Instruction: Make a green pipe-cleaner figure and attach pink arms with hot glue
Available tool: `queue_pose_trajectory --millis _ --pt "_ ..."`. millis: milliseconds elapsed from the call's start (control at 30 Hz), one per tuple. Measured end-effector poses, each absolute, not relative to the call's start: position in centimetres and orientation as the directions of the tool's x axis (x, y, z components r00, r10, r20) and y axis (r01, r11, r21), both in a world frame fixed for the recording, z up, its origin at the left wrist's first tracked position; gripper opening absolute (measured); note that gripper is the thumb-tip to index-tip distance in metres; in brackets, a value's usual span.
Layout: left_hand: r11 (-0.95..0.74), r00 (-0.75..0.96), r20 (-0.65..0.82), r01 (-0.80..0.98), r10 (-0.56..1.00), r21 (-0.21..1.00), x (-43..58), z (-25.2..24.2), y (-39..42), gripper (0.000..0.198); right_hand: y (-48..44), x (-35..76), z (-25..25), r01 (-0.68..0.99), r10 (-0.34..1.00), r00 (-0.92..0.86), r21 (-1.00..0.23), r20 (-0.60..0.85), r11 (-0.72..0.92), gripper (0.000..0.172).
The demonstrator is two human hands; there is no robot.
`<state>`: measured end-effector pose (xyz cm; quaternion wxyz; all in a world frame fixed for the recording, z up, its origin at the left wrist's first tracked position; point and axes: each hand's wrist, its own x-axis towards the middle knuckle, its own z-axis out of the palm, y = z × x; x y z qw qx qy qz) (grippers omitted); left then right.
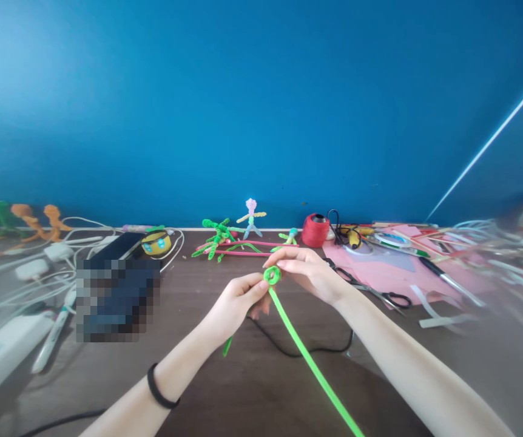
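Note:
A bright green pipe cleaner [302,349] is wound into a small ring at its upper end. From the ring, a long straight length runs down toward the lower right, past the bottom of the view. My left hand [242,294] pinches the ring's left side between thumb and fingers. Over the ring's top and right side, my right hand [311,273] curls with its fingertips against the coil. A short green end [227,346] hangs below my left hand; where it joins is hidden. Both hands are raised above the dark table [207,376].
Pipe-cleaner figures [216,237] stand by the wall near a red thread spool [315,230]. Scissors [380,291] lie on pink paper [357,267] at right. White cables [61,282] and a power strip [11,349] crowd the left. A black cord [298,354] crosses below my hands.

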<state>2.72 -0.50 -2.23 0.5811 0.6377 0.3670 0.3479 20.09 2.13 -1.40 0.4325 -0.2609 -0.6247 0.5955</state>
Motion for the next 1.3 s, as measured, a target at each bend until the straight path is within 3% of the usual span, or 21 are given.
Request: queue_pose_trajectory --millis 533,1000,1300 --pt "-0.196 0.398 0.100 0.210 0.912 0.958 2.8 -2.1 -0.7 0.026 2.3 19.6 -2.2 -0.150 0.870 -0.405 -0.959 0.280 0.239 0.012" --pt "-0.303 0.426 0.141 0.340 0.894 0.890 2.7 -2.2 -0.6 0.030 2.0 19.1 -1.8 -0.420 0.869 -0.492 -0.887 0.045 -0.192 0.013" --pt "-0.328 0.422 0.169 0.341 0.891 0.881 2.6 -2.2 -0.4 0.031 1.6 18.5 -1.4 -0.460 0.901 -0.430 -0.846 -0.053 -0.269 0.020"
